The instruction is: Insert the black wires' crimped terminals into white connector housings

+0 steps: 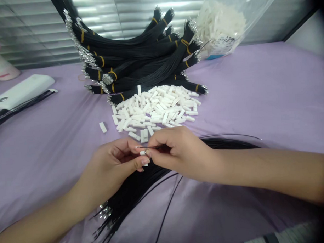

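My left hand (123, 160) pinches a small white plastic connector housing (143, 153) between thumb and fingers. Close against it, my right hand (176, 149) is closed on a thin black wire (152, 147), whose metal tip points left just above the housing. Whether a wire end sits inside the housing is hard to see. Under both hands lies a loose bundle of black wires (137, 188) with silvery terminals at its lower left end. A heap of white connector housings (161, 105) is right beyond my fingers.
Tied bundles of black wires (138, 55) are stacked behind the heap. A clear bag of white housings (222, 27) stands at the back right. One housing (103, 127) lies apart at left, near a white device (24, 91). Purple cloth (278, 103) covers the table.
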`<move>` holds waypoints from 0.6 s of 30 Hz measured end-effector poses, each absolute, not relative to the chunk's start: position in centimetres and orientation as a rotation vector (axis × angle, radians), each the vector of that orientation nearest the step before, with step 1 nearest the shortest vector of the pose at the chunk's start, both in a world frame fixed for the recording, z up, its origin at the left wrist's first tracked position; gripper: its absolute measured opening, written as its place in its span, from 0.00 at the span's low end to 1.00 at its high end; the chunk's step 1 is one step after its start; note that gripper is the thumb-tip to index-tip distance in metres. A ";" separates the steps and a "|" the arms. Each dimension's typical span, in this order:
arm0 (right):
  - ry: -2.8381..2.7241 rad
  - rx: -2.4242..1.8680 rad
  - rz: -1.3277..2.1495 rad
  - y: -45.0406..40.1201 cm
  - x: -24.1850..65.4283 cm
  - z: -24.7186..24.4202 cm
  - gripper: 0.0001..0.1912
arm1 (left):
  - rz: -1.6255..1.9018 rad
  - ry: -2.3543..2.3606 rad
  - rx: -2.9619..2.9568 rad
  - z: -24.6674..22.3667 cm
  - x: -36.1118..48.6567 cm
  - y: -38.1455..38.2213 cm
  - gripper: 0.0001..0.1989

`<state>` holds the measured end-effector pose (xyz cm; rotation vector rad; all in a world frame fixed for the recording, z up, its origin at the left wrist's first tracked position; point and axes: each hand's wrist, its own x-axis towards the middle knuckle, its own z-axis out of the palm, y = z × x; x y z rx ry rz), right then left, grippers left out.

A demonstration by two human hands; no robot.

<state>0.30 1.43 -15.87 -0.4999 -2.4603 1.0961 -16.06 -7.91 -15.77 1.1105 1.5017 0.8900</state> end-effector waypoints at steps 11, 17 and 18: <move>-2.576 -0.344 0.836 2.0 0.5 -15.4 0.08 | 0.878 1.511 1.092 -15.6 -15.9 -7.6 0.08; -2.700 -0.337 0.547 1.8 0.8 -14.7 0.11 | 0.896 1.501 1.058 -15.5 -15.7 -7.6 0.10; -2.705 -0.344 0.537 1.8 0.8 -14.6 0.11 | 0.894 1.502 1.067 -15.5 -15.7 -7.6 0.09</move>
